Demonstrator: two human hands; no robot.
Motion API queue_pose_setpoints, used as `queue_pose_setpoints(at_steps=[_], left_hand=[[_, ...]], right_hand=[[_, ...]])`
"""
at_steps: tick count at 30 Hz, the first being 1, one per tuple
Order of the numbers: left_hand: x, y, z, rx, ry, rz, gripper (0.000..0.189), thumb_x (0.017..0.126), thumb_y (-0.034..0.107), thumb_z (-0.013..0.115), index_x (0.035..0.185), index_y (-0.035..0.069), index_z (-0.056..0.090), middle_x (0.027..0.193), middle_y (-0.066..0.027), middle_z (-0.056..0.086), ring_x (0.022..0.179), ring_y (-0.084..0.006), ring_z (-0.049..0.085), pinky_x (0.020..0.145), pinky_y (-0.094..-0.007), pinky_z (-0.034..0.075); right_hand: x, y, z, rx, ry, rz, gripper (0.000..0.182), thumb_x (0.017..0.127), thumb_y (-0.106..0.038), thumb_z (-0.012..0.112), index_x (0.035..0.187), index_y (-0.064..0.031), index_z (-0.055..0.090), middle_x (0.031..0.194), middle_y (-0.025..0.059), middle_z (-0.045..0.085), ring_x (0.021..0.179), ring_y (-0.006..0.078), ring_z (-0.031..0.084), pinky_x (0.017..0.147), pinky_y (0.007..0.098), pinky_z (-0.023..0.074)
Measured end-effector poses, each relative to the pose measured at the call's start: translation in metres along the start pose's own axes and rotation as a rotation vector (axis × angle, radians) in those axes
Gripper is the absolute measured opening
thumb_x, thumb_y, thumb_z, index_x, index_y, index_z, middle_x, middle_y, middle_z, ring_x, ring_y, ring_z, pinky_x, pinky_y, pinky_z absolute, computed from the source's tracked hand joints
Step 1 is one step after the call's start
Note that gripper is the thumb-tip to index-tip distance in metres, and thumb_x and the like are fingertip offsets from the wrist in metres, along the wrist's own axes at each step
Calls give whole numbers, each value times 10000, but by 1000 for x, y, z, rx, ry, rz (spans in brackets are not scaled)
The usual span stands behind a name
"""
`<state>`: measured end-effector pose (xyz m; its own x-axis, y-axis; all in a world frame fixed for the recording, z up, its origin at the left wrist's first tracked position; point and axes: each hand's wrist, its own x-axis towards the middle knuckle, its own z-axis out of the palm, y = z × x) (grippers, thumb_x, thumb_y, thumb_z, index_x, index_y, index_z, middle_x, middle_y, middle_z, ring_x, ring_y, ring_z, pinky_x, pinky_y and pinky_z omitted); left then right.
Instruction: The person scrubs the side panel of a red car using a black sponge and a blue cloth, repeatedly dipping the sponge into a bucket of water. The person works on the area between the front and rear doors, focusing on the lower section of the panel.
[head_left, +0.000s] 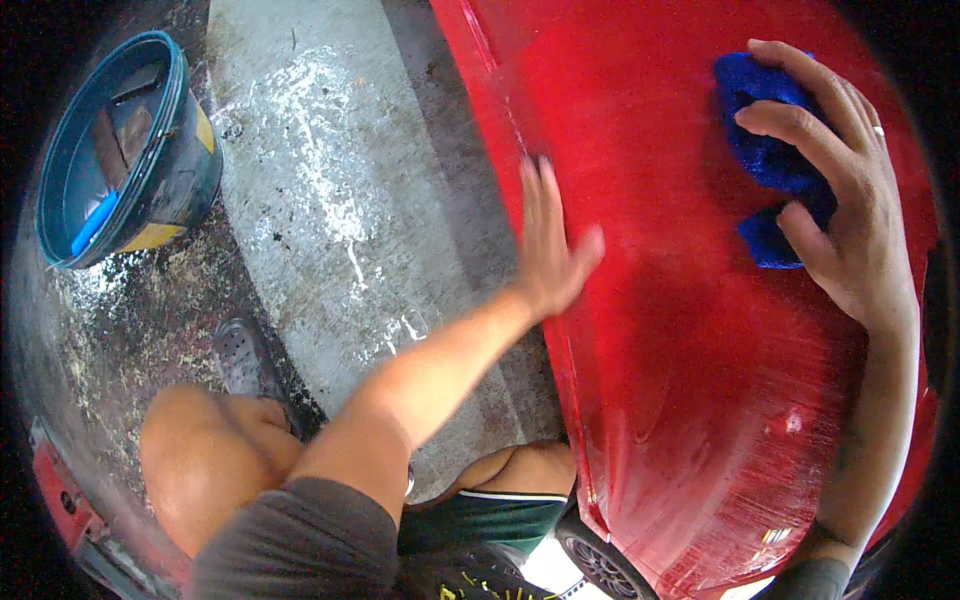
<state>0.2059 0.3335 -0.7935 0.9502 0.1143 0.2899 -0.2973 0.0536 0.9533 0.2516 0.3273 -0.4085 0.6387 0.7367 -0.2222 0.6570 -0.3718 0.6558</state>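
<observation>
A red car body panel (675, 322) fills the right half of the view, with whitish streaks across its lower part. My right hand (855, 180) presses a crumpled blue cloth (772, 154) against the upper part of the panel, fingers spread over it. Near the panel's lower edge lies my left hand (551, 240), flat, thumb apart and holding nothing; its fingertips are slightly blurred.
On the wet, stained concrete floor (337, 187) at the left stands a dark teal bucket (199, 161) with a blue-handled tool (95, 223) and brown pieces inside. My bent knee and a grey perforated clog (244, 356) are lower left. A car wheel (604, 562) shows at the bottom.
</observation>
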Motion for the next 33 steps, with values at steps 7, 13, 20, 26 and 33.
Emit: queue_pose_setpoints(at_steps=[7,13,20,26,33], left_hand=[[-49,10,9,-87,-74,-105,1066,992,397,643,1652,-39,-72,1698,-354,-142,1600,-487,-78,1300,-554,35],[-35,18,3,-42,-102,-60,1086,1008,565,580,1656,-34,-53,1695,-372,-88,1599,-491,-58,1300,-545,46],[-84,42,19,-95,-129,-96,1092,1013,570,567,1655,-25,-84,1709,-337,-121,1600,-482,-93,1292,-574,7],[-6,19,3,-8,-1,-61,1009,1050,567,502,1665,-6,-55,1711,-333,-108,1608,-457,-82,1295,-570,7],[-47,39,21,-167,-28,-129,1022,1035,543,519,1663,-17,-61,1719,-318,-118,1605,-455,-115,1291,-565,-21]], right_hand=[[8,3,-8,38,-3,-24,557,615,-223,608,1155,-105,683,1528,147,543,1405,394,504,1201,542,330],[5,3,-10,36,-25,-12,561,597,-224,621,1140,-103,689,1513,153,553,1395,407,509,1181,548,351],[10,1,-15,52,-35,-6,557,576,-194,627,1123,-113,693,1504,147,558,1392,405,513,1178,548,360],[8,1,-6,71,-8,-2,564,566,-196,630,1120,-114,692,1507,135,560,1392,404,511,1182,554,360],[10,0,-15,67,-23,10,574,547,-127,623,1117,-116,693,1503,120,563,1399,390,508,1188,550,359]])
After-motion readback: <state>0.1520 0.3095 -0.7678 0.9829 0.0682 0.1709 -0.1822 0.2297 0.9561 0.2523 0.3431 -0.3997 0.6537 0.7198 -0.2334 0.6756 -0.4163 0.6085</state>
